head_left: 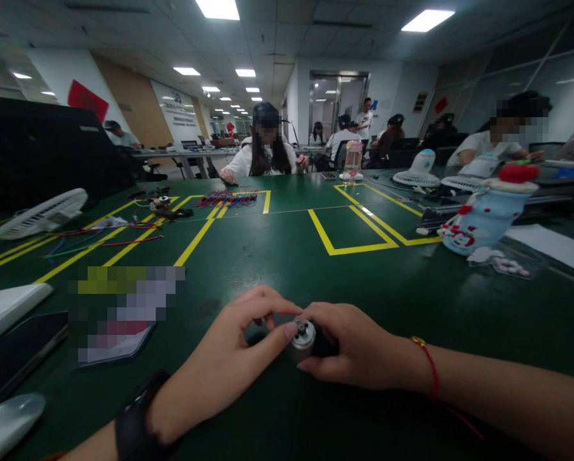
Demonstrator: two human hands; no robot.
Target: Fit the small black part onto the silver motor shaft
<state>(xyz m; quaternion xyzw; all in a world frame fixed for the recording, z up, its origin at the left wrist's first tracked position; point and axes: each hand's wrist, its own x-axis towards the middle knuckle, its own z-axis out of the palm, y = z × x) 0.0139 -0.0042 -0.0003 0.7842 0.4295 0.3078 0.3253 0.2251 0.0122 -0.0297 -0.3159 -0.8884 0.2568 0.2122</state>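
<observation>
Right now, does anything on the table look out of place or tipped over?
The blue bottle at the right leans steeply instead of standing upright. Loose wires sprawl across the yellow lines at left. The small motor between both hands looks intact.

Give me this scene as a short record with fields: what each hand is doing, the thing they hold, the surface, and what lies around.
left hand: thumb and fingers pinch the end of the small metal motor
right hand: wraps the motor's body
wrists: black watch on the left, red string bracelet on the right
surface: green table with yellow tape lines
left of hands: dark phone; white fan; loose coloured wires
right: light blue bottle with red cap
far side: a seated person near a wire bundle
</observation>
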